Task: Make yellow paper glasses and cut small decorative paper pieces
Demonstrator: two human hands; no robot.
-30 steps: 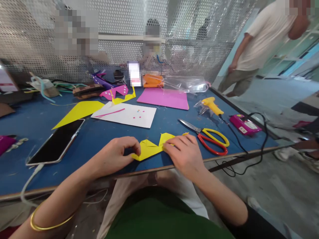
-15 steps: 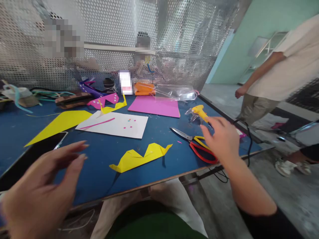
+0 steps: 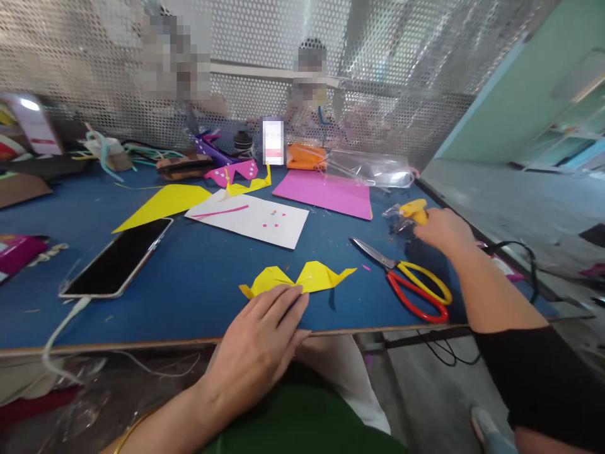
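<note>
Folded yellow paper piece [image 3: 297, 279] lies flat on the blue surface [image 3: 198, 271], near the front edge, approx. centre of view. Shape: two humps w/ visible creases, pointed tip at the right end, jagged tip at the left. Left hand [image 3: 262, 343] rests palm-down w/ fingers spread, fingertips pressing the near edge of the paper. Right hand [image 3: 442, 230] is extended to the right side of the surface, fingers closed round the yellow hot glue gun [image 3: 413, 211]; exact grip cannot be made out, view blurred. Scissors [image 3: 411, 280] w/ one yellow and one red handle loop lie btwn the paper piece and the right hand, blades pointing away from the person. Behind the paper: white sheet [image 3: 248, 217] w/ pink strip, pink sheet [image 3: 326, 192], yellow triangle sheet [image 3: 163, 203]. Smartphone [image 3: 118, 258], screen dark, lies to the left w/ cable attached.
</note>
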